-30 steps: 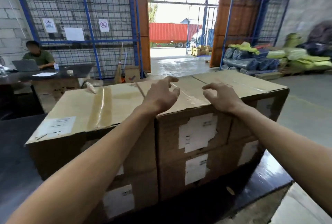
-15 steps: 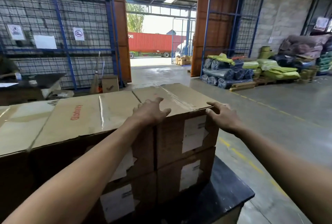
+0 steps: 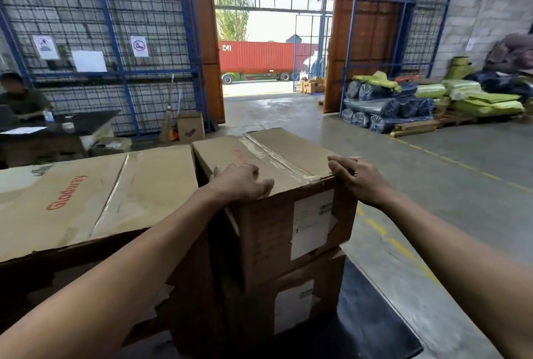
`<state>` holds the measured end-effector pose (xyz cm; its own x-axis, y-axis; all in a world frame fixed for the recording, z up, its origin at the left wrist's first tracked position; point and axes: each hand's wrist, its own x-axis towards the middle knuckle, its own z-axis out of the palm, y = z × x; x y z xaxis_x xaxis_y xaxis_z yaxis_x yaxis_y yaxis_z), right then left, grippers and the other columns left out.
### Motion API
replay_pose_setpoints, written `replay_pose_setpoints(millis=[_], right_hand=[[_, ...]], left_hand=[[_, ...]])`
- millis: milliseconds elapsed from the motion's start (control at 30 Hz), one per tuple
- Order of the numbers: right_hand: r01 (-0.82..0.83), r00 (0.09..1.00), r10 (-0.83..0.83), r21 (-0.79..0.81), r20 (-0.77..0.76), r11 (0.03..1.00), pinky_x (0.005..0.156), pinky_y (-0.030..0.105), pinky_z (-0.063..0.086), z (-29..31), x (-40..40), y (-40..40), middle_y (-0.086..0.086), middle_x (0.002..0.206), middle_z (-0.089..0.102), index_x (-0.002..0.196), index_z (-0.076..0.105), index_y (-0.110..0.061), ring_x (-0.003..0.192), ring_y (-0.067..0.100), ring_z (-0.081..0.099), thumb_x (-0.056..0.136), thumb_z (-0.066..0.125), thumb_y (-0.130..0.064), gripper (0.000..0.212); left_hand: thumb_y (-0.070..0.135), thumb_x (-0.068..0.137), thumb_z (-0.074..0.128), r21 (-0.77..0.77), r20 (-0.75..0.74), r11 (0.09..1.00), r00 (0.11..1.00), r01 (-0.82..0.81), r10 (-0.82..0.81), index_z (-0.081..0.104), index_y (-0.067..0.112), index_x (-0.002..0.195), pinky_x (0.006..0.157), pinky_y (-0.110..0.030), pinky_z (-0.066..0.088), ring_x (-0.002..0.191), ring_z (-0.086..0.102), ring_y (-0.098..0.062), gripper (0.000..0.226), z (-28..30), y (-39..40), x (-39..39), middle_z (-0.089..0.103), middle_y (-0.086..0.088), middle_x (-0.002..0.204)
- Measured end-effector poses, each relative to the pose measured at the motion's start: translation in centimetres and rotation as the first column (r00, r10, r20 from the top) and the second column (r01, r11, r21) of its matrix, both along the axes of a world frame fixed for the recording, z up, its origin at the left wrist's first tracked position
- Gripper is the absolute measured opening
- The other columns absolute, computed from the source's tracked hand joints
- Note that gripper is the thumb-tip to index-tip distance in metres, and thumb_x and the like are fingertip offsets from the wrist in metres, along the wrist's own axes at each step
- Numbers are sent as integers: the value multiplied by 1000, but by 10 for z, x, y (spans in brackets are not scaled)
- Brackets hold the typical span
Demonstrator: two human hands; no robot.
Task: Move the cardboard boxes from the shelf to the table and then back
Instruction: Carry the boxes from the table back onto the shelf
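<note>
Both hands were on the upper right cardboard box [image 3: 277, 182], well apart from each other: the left hand [image 3: 240, 184] lay palm-down over the near left corner of its taped lid, fingers bent over the left edge, while the right hand [image 3: 359, 180] gripped the near right corner, fingers curled on the lid's edge. That box sat on top of a second cardboard box [image 3: 300, 298], both bearing white labels on their near faces, and the stack stood at the right end of a dark worktop [image 3: 372, 327]. Just to the left, touching or nearly touching the stack, stood a wider carton [image 3: 95, 197] printed with red lettering on its lid, a strip of clear tape running across its top. Farther left, a seated person [image 3: 21, 99] worked at a separate dark desk [image 3: 86, 119] strewn with papers, in front of a blue-framed wire mesh wall [image 3: 115, 27] hung with notices. A small cardboard box [image 3: 190, 128] with a tick mark stood on the floor by the mesh, a broom propped beside it. Through the open doorway at the far end a red shipping container [image 3: 259, 54] was parked on a truck trailer in daylight. Against the right wall, dark rolls of wrapped material [image 3: 383, 108] and green bundles [image 3: 476, 99] were piled on the concrete floor [image 3: 432, 185], which carried a dashed yellow line.
</note>
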<state>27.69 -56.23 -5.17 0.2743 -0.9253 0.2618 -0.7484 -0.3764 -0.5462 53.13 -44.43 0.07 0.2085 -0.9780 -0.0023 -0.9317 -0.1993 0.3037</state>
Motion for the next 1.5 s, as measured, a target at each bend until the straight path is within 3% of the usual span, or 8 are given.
replay_pose_setpoints(millis=[167,267,400,533,733,1200,1333,1500], right_hand=[[-162,984,176,266,-27,950,95,31,39,32,0,-53,2,144,53,138,55,-38,123,20,49,91,56,-58,51],[-236,951,299,443,-76,865,108,39,32,53,20,-81,2,157,33,146,42,-43,139,29,34,90,58,-56,60],[-383,900,435,512,19,769,115,44,26,54,45,-107,2,162,22,149,35,-44,145,30,26,74,62,-65,82],[-423,887,461,439,21,793,115,46,23,37,40,-126,5,163,21,151,32,-43,145,33,25,85,56,-66,75],[-480,877,439,327,196,814,110,43,31,23,-2,-115,9,159,28,153,29,-38,139,33,35,88,58,-61,75],[-507,715,485,-104,503,856,105,37,39,62,-121,-51,1,154,41,152,30,-43,134,25,46,86,64,-57,75],[-572,605,597,-235,527,786,97,23,39,83,-139,-11,-3,151,44,151,32,-42,129,12,46,86,66,-53,75],[-723,453,720,-256,527,642,107,37,45,92,-137,48,-7,147,47,148,30,-51,127,12,49,75,62,-69,83]], left_hand=[[43,92,62,-60,-396,942,874,-330,281,21,26,156,120,-42,1,147,-13,-45,78,-13,-15,-6,-28,-20,158],[39,93,63,-51,-569,900,754,-432,330,26,23,155,109,-28,30,144,26,-30,74,-24,-15,1,5,-14,164],[40,95,60,1,-649,870,661,-493,376,30,32,154,48,-10,34,87,48,-7,66,-27,-17,2,40,-4,152],[44,95,59,5,-641,822,629,-570,440,30,34,153,58,-15,39,96,50,-11,66,-17,-24,-15,37,-4,154],[73,75,63,-78,-403,838,786,-540,469,31,37,153,116,-39,25,143,31,-25,91,-3,-19,-48,23,0,162],[85,59,63,-433,-311,783,889,-447,335,20,62,143,109,-45,41,126,53,-22,98,65,56,-165,45,5,150],[72,75,66,-532,-284,697,876,-481,388,20,61,145,105,-44,44,121,53,-23,85,84,118,-206,45,3,145],[75,69,67,-612,-290,570,827,-547,482,25,60,145,107,-40,43,124,53,-14,88,89,208,-251,49,10,144]])
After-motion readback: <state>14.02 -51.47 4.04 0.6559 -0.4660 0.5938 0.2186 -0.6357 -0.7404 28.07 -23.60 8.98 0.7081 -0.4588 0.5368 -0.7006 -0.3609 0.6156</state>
